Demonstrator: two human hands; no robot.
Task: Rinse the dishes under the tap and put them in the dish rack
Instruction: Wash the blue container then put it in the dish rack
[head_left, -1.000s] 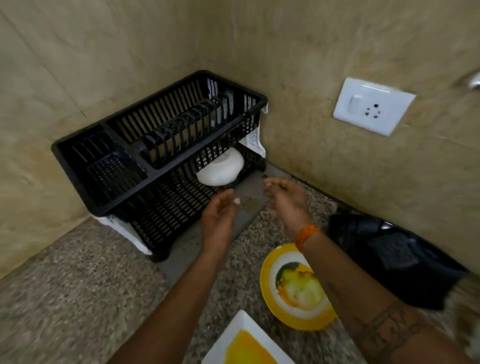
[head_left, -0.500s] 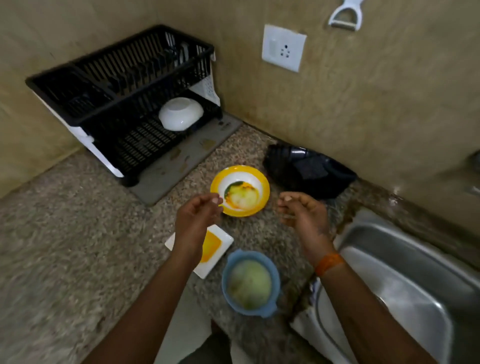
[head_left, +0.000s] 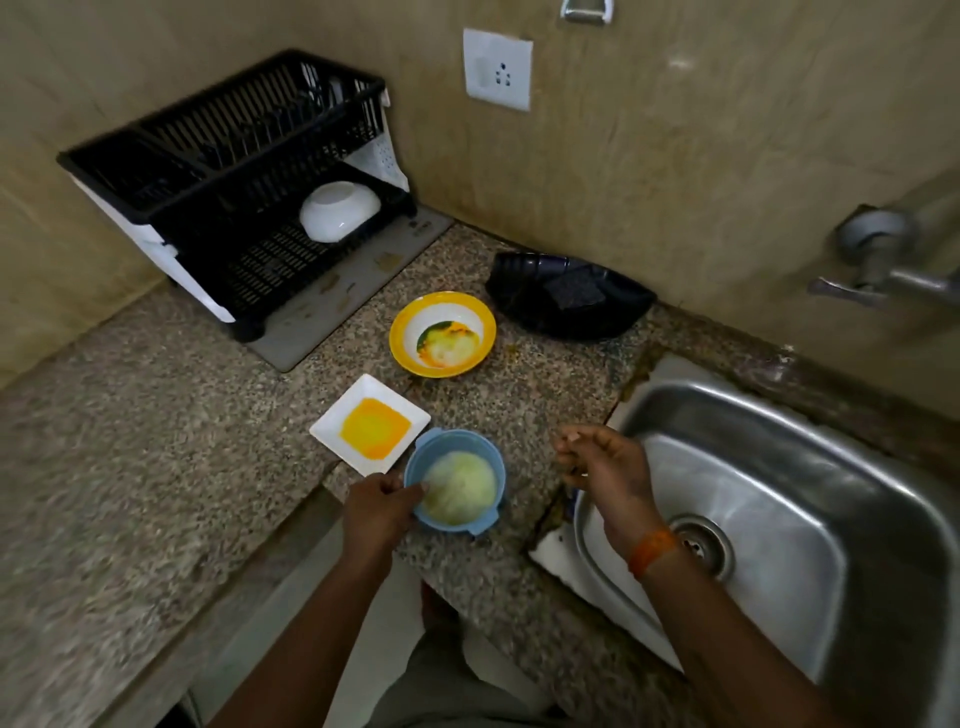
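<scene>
From the head view, the left hand (head_left: 376, 512) pinches the near-left rim of the soiled blue bowl (head_left: 457, 486) at lower centre of the frame, thumb inside, fingers outside, probably to carry it to the sink (head_left: 779, 499) at right. The right hand (head_left: 602, 462) hovers loosely curled and holds nothing. A white bowl (head_left: 340, 210) drains upturned in the dish rack (head_left: 223, 171), upper left.

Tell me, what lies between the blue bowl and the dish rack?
In the head view, the white square plate lies between the blue bowl and the dish rack, then bare counter.
</scene>
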